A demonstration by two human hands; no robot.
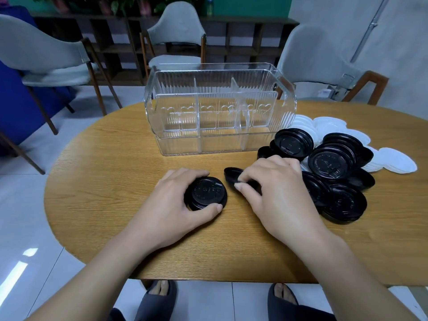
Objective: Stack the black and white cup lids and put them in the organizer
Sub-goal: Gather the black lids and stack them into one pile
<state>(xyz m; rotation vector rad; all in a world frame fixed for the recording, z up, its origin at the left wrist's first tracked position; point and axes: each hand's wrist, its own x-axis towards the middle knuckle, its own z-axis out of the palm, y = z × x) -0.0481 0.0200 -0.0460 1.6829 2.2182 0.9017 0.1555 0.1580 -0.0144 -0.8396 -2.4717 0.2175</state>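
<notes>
Left hand (176,205) grips a black lid stack (205,193) at frame centre; right hand (273,188) pinches a tilted black lid (231,176) beside it. Clear organizer (217,107) stands above on the tabletop (115,181).

Organizer (217,112) stands behind both hands; loose lids (328,163) lie right.

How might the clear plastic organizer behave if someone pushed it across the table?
The clear organizer looks empty and thin-walled, so it is probably light. Its flat base on the smooth wooden table suggests sliding rather than tipping.
</notes>
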